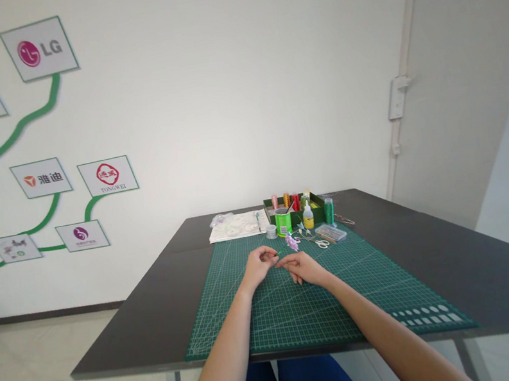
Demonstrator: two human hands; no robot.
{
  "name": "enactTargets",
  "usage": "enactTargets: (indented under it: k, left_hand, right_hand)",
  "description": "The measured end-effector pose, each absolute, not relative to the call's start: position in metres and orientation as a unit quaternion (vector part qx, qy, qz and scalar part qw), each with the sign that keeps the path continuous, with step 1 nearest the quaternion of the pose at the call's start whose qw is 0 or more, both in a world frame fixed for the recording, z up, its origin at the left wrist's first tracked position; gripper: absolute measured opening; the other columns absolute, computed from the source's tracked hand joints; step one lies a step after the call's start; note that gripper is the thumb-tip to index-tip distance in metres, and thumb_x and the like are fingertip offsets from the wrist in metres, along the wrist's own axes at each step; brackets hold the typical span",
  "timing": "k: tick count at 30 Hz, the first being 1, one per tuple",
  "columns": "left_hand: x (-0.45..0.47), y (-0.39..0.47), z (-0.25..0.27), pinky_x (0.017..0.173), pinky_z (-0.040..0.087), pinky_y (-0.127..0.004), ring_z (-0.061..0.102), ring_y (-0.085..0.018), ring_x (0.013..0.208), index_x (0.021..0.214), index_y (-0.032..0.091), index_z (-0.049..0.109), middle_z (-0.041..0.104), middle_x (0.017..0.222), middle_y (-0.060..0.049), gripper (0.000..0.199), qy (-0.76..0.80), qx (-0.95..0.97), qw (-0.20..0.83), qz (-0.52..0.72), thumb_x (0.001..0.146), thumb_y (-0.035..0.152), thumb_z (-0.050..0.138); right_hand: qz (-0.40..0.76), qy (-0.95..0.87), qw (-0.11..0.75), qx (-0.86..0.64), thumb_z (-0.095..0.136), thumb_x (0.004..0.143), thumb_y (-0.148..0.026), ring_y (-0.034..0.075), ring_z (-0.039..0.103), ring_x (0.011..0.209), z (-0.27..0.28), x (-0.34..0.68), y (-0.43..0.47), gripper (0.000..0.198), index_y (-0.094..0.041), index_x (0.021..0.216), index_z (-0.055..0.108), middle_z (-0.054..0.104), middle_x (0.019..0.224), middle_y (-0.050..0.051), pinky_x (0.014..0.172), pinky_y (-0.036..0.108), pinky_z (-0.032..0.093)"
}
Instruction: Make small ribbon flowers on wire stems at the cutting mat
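Over the green cutting mat (315,317), my left hand (258,265) is closed in a pinch, thumb and forefinger together. A tiny dark or greenish bit shows at its fingertips, too small to name. My right hand (304,268) meets it from the right, its index finger and thumb closed near the same spot and its other fingers curled below. What lies between those fingers is hidden. Just beyond both hands rests a purple flower (292,242). White-handled scissors (322,243) lie to its right, beside a clear plastic case (331,233).
Behind the mat stands a green box (319,211) with several thread spools. In front are a green can (283,222), a yellow glue bottle (308,216), a small white tub (271,232) and a green spool (329,211). White sheets (236,227) lie at the back left.
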State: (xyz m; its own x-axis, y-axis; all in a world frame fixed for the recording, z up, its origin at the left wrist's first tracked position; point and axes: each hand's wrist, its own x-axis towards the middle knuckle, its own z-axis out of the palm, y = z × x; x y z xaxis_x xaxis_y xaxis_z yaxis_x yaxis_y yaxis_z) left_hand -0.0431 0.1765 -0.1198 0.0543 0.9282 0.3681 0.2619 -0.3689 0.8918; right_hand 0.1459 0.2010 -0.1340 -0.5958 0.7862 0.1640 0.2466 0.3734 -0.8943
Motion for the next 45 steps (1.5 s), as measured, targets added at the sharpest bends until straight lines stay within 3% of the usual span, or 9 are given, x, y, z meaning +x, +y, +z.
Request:
enactTargets:
  k: [9,16,31,45]
  left_hand:
    - [-0.0432,0.179,-0.1227,0.064,0.044,-0.025,0.055,-0.012,0.061,0.093,0.012,0.076,0.066,0.071,-0.002,0.019,0.457,0.653,0.323,0.51,0.078,0.021,0.07]
    - [-0.0446,0.1781,-0.1226,0.069,0.05,-0.028,0.064,-0.017,0.072,0.094,0.014,0.078,0.074,0.089,-0.008,0.02,0.469,0.661,0.306,0.5,0.082,0.025,0.067]
    - [-0.0435,0.1781,-0.1215,0.073,0.049,-0.029,0.061,-0.015,0.07,0.088,0.014,0.078,0.073,0.084,-0.006,0.014,0.49,0.661,0.277,0.496,0.08,0.022,0.069]
    - [-0.044,0.1752,-0.1199,0.064,0.047,-0.027,0.058,-0.014,0.063,0.088,0.014,0.076,0.065,0.068,-0.001,0.014,0.493,0.652,0.298,0.492,0.079,0.022,0.07]
  right_hand:
    - [0.447,-0.772,0.303,-0.334,0.054,0.085,-0.034,0.009,0.046,0.035,-0.1358,0.1459,0.2014,0.038,-0.011,0.106,0.076,0.055,0.044,-0.006,0.042,0.02,0.038]
    - [0.446,-0.775,0.299,-0.333,0.053,0.086,-0.034,0.008,0.046,0.035,-0.135,0.1462,0.2012,0.039,-0.01,0.107,0.076,0.056,0.045,-0.006,0.043,0.019,0.038]
    - [0.438,-0.779,0.297,-0.337,0.054,0.086,-0.032,0.009,0.047,0.035,-0.1346,0.1461,0.2009,0.037,-0.011,0.106,0.076,0.057,0.045,-0.005,0.043,0.02,0.039]
    - [0.438,-0.777,0.3,-0.338,0.056,0.085,-0.034,0.009,0.047,0.034,-0.1352,0.1463,0.2013,0.036,-0.012,0.104,0.077,0.057,0.044,-0.005,0.043,0.02,0.04]
